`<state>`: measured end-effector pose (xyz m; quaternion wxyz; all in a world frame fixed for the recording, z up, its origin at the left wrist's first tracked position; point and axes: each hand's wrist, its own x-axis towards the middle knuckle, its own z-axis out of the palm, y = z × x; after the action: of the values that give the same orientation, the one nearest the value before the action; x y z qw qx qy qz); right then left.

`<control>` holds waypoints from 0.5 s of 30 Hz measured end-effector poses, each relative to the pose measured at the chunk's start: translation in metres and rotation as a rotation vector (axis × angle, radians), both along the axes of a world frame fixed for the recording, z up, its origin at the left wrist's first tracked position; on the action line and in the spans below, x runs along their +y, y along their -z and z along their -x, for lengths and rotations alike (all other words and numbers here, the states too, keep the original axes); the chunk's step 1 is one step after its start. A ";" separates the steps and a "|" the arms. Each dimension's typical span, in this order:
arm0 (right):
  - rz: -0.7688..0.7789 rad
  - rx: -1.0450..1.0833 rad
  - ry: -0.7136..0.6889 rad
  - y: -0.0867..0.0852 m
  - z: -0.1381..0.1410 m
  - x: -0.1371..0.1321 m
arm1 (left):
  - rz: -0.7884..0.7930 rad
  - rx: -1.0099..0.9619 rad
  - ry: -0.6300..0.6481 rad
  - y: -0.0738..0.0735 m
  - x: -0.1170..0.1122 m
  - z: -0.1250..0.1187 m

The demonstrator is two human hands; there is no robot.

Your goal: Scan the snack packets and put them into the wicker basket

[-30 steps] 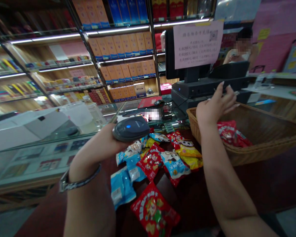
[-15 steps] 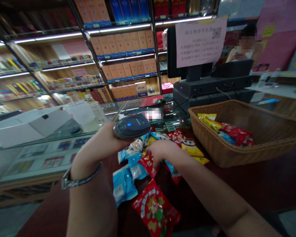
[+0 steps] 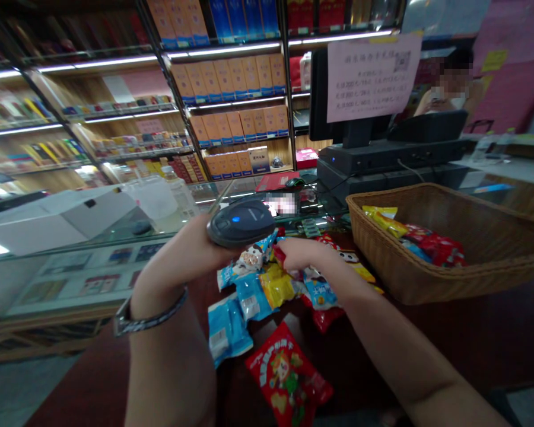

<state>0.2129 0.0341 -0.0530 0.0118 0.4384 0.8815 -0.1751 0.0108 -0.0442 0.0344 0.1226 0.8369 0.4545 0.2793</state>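
My left hand (image 3: 194,240) is wrapped round a dark grey barcode scanner (image 3: 242,224) with a small blue light, held above a pile of snack packets. Just right of the scanner's front end, my right hand (image 3: 306,254) pinches a red snack packet (image 3: 279,254), mostly hidden behind the fingers. Beneath the hands lie blue packets (image 3: 229,332), a yellow packet (image 3: 278,286) and a blue-and-white packet (image 3: 323,292). Nearest to me, a red packet with a cartoon figure (image 3: 287,373) lies flat on the dark red counter (image 3: 360,379).
A wicker basket (image 3: 396,284) with several packets inside stands on the right. Behind it are a monitor (image 3: 318,98) bearing a paper notice and a person (image 3: 447,98). A white box (image 3: 57,222) and a glass display counter (image 3: 71,276) are at left.
My right hand has lifted the red packet away from the middle of the pile, up towards the scanner, uncovering the yellow packet. The scanner stays in my left hand, and the view has shifted slightly.
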 end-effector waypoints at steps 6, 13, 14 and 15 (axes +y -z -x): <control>0.136 0.789 0.205 -0.009 -0.053 0.030 | 0.013 -0.003 -0.020 0.001 0.002 -0.001; 0.290 1.534 0.356 -0.017 -0.058 0.036 | 0.096 0.052 -0.039 0.006 0.009 -0.008; 0.283 1.562 0.364 -0.018 -0.058 0.037 | 0.112 0.058 -0.035 0.007 0.009 -0.009; 0.277 1.585 0.375 -0.018 -0.058 0.038 | 0.124 0.063 -0.026 0.007 0.010 -0.011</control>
<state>0.2707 0.0722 -0.0348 -0.5890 0.3194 0.5112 -0.5383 0.0214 -0.0346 0.0271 0.1560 0.8302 0.4853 0.2257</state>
